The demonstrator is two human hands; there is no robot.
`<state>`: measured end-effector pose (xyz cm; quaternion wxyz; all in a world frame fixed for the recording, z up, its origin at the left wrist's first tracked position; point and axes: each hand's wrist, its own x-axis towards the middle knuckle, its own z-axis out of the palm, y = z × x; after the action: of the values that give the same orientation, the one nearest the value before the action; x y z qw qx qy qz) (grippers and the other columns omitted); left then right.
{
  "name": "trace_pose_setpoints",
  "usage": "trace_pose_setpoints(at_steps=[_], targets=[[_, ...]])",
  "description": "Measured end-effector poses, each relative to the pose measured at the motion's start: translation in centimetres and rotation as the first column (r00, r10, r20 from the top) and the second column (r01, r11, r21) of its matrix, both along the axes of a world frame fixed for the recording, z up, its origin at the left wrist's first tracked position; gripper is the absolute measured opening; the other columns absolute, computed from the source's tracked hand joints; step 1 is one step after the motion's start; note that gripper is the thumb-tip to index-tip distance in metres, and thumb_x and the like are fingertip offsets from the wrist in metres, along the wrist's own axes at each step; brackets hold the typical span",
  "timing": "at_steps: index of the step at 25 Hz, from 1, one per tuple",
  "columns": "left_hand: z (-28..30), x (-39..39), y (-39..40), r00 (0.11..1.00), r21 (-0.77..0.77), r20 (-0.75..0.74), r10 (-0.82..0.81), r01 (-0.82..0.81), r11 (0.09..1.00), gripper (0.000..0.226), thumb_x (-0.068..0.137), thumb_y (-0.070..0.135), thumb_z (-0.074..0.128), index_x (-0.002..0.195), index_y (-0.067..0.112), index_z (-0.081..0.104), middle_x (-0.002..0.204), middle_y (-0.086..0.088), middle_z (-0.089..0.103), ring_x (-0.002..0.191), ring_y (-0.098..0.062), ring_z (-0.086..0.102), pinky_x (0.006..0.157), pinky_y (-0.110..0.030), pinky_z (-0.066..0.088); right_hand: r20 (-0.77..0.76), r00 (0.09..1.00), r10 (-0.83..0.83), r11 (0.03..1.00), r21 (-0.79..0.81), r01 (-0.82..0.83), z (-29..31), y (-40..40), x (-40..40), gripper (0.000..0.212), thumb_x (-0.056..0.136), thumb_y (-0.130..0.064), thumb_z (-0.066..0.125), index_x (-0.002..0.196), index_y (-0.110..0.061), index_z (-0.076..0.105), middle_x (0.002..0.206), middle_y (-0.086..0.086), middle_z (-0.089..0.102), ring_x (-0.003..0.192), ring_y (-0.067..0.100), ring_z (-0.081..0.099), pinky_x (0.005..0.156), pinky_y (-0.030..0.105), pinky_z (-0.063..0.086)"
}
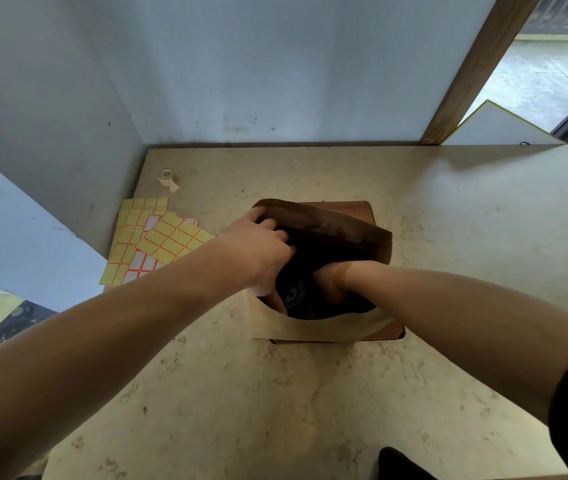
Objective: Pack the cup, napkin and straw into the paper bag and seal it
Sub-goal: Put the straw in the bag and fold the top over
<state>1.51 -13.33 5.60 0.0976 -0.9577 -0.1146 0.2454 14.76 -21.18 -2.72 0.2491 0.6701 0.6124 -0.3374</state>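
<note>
1. Our left hand (258,251) grips the paper bag (324,268) rim at mid-tabletop.
2. Our right hand (331,285) reaches inside; its grip we cannot tell.
3. Sealing remains; label sheets (157,240) lie by the left edge.

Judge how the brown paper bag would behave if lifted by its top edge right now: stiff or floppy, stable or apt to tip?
Probably floppy: the paper bag rim curves and sags where the left hand grips it. Likely light, thin paper. It could tip or collapse once released, since the right hand inside seems to be spreading it open.
</note>
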Motion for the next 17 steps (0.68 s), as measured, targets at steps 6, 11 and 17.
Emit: trace_pose_setpoints(at_steps=[6,11,17], targets=[[0.2,0.0,0.0,0.999,-0.011,-0.028,0.024,-0.025,1.0,0.097,0.065,0.084,0.056,0.144,0.029,0.04,0.145,0.003,0.045,0.138,-0.025,0.031,0.117,-0.051,0.012,-0.054,0.988,-0.144,0.987,-0.076,0.14,-1.6,0.2,0.8,0.044,0.093,-0.017,0.054,0.136,-0.011,0.045,0.141,0.015,0.045,0.127,0.034,0.042,0.103,0.038,0.032],[0.1,-0.1,0.0,0.999,-0.014,-0.032,0.027,-0.028,1.0,0.092,0.069,0.08,0.057,0.144,0.031,0.04,0.144,0.003,0.046,0.138,-0.026,0.032,0.117,-0.052,0.012,-0.083,0.969,-0.232,0.973,-0.042,0.229,-2.9,0.5,0.9,0.035,0.097,-0.012,0.047,0.131,-0.008,0.049,0.137,0.018,0.049,0.123,0.034,0.046,0.102,0.038,0.034],[0.0,0.0,-0.1,1.0,-0.003,-0.021,0.013,-0.013,1.0,0.095,0.067,0.081,0.057,0.145,0.031,0.037,0.146,0.004,0.044,0.139,-0.025,0.03,0.117,-0.052,0.009,-0.065,0.978,-0.198,0.978,-0.075,0.193,-2.4,0.9,0.9,0.036,0.097,-0.011,0.047,0.132,-0.006,0.046,0.137,0.018,0.049,0.123,0.034,0.047,0.099,0.037,0.036]])
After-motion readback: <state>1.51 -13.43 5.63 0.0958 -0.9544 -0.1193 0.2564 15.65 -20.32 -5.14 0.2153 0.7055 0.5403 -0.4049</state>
